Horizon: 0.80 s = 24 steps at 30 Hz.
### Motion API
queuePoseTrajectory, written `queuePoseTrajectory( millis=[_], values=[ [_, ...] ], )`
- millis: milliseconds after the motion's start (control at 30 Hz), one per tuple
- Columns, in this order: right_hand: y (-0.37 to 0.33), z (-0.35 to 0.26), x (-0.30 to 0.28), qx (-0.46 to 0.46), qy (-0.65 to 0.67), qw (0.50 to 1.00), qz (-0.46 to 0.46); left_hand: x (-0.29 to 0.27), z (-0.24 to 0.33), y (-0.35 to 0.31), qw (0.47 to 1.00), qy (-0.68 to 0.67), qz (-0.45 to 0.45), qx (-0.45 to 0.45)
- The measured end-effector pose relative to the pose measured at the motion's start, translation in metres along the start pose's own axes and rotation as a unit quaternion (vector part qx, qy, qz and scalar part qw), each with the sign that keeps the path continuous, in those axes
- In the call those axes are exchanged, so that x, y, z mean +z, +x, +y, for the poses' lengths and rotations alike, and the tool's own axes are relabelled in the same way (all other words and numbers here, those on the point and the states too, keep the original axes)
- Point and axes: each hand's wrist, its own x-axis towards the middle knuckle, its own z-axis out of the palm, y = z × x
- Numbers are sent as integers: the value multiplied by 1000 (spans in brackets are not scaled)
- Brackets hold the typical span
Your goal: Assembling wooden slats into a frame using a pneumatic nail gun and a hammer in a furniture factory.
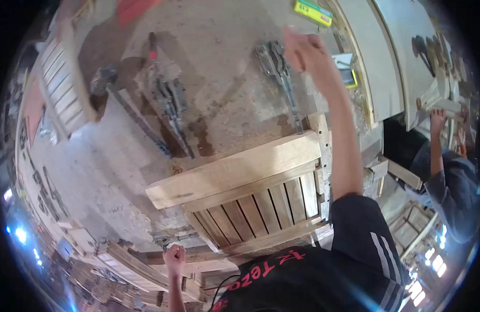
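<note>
In front of me a slatted wooden panel point(258, 210) lies at the near edge of the bench, with a thick pale wooden rail point(235, 167) along its far side. My left hand point(174, 259) is closed in a fist by the panel's near left corner, next to a metal part at the bench edge; what it holds, if anything, is hidden. My right arm reaches far forward over the bench. Its hand point(308, 52) is smeared by motion beside a metal clamp point(277, 70), and its fingers do not show clearly. A perforated metal bar point(326, 156) stands at the panel's right end.
More metal clamps point(170, 101) and a long dark bar point(138, 122) lie on the bench at left. Another slatted frame point(63, 83) stands far left. A green and yellow box point(313, 11) is at the far right. A co-worker point(453, 182) handles wooden pieces at right.
</note>
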Motion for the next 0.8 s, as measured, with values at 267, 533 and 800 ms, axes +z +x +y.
queuePoseTrajectory(
  millis=[267, 533, 800],
  values=[
    [-26, 74, 21, -229, -83, 957, 156, 7, -6, 10, 995, 16, 74, 59],
    [-38, 67, 46, -179, -275, 938, 114, 4, 1, 24, 996, 49, 74, 3],
    [158, 21, 194, -11, -294, 953, 77, 6, 8, 2, 977, -23, 213, -4]
  ],
)
